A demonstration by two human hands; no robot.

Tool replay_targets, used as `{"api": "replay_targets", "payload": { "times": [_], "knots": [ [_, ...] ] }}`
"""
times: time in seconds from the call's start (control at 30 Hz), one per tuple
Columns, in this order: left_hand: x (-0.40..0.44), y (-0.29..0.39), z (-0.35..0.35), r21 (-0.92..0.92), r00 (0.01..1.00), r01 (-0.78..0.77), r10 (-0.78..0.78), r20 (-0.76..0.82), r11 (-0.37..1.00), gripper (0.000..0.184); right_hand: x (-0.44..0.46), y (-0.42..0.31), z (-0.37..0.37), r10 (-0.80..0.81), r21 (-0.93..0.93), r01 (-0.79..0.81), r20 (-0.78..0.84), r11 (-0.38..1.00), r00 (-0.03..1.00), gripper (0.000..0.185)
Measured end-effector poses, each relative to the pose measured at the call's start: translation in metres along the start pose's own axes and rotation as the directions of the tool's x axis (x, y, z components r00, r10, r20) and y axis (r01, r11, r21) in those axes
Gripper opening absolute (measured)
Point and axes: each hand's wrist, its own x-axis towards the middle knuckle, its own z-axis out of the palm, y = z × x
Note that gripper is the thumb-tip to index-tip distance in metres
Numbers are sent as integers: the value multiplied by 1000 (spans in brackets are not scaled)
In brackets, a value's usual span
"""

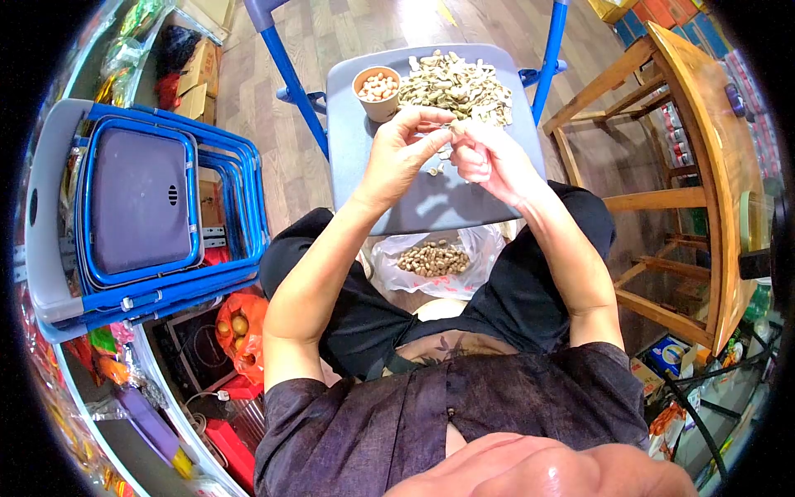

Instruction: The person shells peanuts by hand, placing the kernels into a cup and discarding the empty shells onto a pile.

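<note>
My left hand (401, 155) and my right hand (490, 161) meet fingertip to fingertip above the grey seat of a blue-framed chair (352, 178). Both are closed in a pinch on a small peanut, mostly hidden by the fingers. Just beyond them lies a heap of peanut shells (464, 81), with a few loose bits of shell below my fingers. To the left of the heap, a paper cup (381, 108) is filled with shelled peanuts (379, 85). Between my legs, a clear plastic bag (480, 253) holds unshelled peanuts (432, 258).
Folded blue-framed chairs (141, 199) lean at the left. Below them are an orange bag (252, 340) of round produce and an induction cooker (190, 348). A wooden stool-like frame (704, 199) stands at the right, and packed shelves line both sides.
</note>
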Motion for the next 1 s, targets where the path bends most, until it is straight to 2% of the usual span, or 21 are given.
{"api": "replay_targets", "payload": {
  "times": [0.2, 0.23, 0.3, 0.33, 0.37, 0.4, 0.47, 0.63, 0.8, 0.9, 0.97, 1.0],
  "knots": [
    [2, -2, -2, -1, 999, 31, -31, 35, 1000, 15, 1, 3, -1, 30, -86, -33, -39, 996, 999, 29],
    [2, -4, -2, -1, 999, 31, -31, 36, 1000, 15, -1, 3, -2, 9, -151, -18, -60, 988, 998, 29],
    [2, -5, -3, 184, 999, -44, 45, -2, 982, 13, -2, 3, -3, -17, -215, -1, -79, 977, 997, 28],
    [0, -4, -3, 185, 999, -44, 45, -2, 982, 13, -1, 5, -4, -127, -450, 71, -95, 890, 987, 30],
    [-1, -4, -3, 297, 999, -22, 30, -21, 955, 13, 1, 6, -6, -237, -659, 125, -83, 742, 968, 31],
    [-2, -4, -3, 403, 999, 2, 16, -41, 915, 13, 0, 5, -6, -237, -658, 124, -84, 742, 968, 31],
    [-4, -9, 0, 398, 999, -25, 37, -22, 917, 13, 0, 4, -4, -312, -881, 195, 58, 430, 948, 31],
    [-5, -14, 0, 462, 997, -61, 79, -19, 885, 16, 0, 11, -7, -344, -898, 170, 22, 405, 939, 33],
    [-6, -14, 5, 498, 979, -189, 201, 28, 846, 16, 0, 14, -12, -346, -920, 80, -63, 384, 936, 34],
    [-8, -12, 8, 515, 983, -164, 183, 13, 841, 16, 1, 16, -19, -361, -917, 94, -58, 388, 931, 33],
    [-8, -12, 8, 522, 984, -155, 178, 6, 839, 17, 3, 17, -23, -362, -865, 155, -34, 478, 931, 33],
    [-9, -12, 7, 529, 985, -146, 173, -1, 836, 18, 3, 17, -22, -361, -865, 154, -34, 478, 932, 33]
  ]
}}
